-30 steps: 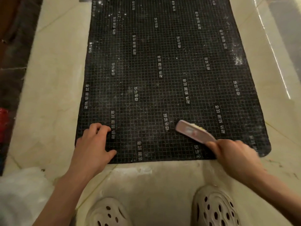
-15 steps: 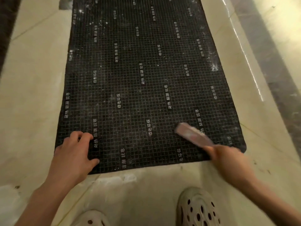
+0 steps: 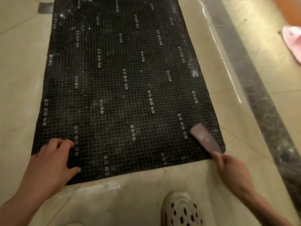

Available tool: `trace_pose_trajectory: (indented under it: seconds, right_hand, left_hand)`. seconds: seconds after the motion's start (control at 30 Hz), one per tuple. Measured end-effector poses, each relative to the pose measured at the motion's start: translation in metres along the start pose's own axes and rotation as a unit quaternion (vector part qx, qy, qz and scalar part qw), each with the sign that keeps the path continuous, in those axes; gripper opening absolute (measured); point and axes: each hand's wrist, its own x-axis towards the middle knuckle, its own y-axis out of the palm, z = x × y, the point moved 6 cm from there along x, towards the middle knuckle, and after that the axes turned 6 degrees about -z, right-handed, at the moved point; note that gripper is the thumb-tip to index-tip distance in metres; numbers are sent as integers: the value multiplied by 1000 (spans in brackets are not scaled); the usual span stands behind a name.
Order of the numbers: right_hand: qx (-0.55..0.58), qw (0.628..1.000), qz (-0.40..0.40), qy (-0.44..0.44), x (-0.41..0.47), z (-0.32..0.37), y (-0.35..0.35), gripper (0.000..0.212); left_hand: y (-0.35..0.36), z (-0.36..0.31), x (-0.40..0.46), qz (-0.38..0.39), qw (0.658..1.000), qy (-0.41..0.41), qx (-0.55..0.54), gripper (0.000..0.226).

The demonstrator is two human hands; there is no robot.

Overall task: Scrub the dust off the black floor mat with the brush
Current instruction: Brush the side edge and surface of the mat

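Note:
A black floor mat (image 3: 123,82) with a white grid and white printed characters lies lengthwise on pale floor tiles, with white dust along its edges and far end. My left hand (image 3: 52,162) presses on the mat's near left corner, fingers spread and bent at the tips. A pinkish brush (image 3: 203,137), blurred by motion, lies against the mat's near right corner, and my right hand (image 3: 231,170) grips its handle from below.
My foot in a perforated cream clog (image 3: 180,209) stands on the tiles just before the mat. White dust (image 3: 97,187) lies on the floor near the mat's front edge. A dark stone strip (image 3: 260,98) runs along the right. A pink slipper (image 3: 293,41) sits at the far right.
The brush and my right hand have swept rightward to the mat's near right corner. My view has shifted right, bringing the pink slipper into sight. My left hand stays on the near left corner.

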Motion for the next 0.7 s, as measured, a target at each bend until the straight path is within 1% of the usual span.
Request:
trace_pose_trajectory:
  seconds: [0.07,0.13,0.2,0.23,0.3,0.33,0.37,0.43,0.47,0.5,0.57,0.6,0.63,0.7]
  right_hand:
    - [7,998,-26,60,17,-32,-20,58]
    - [27,996,-35,72,22,-34,-27,60]
    - [49,996,-56,57,18,-21,-24,60]
    - [54,997,-51,35,13,-9,-18,57]
    - [38,999,-9,-24,3,13,-3,48]
    - [31,999,4,-27,5,13,-1,46]
    - [28,1000,12,0,10,5,-4,49]
    - [24,997,-8,75,28,-15,-22,60]
    - [9,995,-18,99,34,-19,-33,63]
    - [-8,995,-19,100,35,-14,-41,67]
    - [-1,1000,-1,18,30,36,-38,76]
    - [-3,999,25,-31,18,66,-29,77]
    - [-18,994,62,-85,2,102,-17,74]
    - [-42,969,155,-186,-30,173,13,62]
  left_hand:
    - [2,2,1,1,1000,-5,5,80]
    - [3,3,2,2,1000,-6,3,81]
    - [5,3,2,6,1000,-11,2,81]
    - [5,3,1,3,1000,-12,-1,81]
    - [5,4,0,2,1000,-15,-4,81]
    - [3,2,0,6,1000,-13,-2,81]
    - [2,0,-1,11,1000,-10,-1,80]
    - [-5,-3,-3,11,1000,-3,0,77]
    - [-9,-6,-5,10,1000,4,3,75]
    - [-11,-9,-7,7,1000,10,4,73]
    - [-16,-11,-10,-1,1000,7,2,72]
    - [-17,-15,-12,-6,1000,3,4,72]
    - [-19,-15,-13,-10,1000,-11,10,73]
    - [-22,-10,-14,-4,998,-56,25,77]
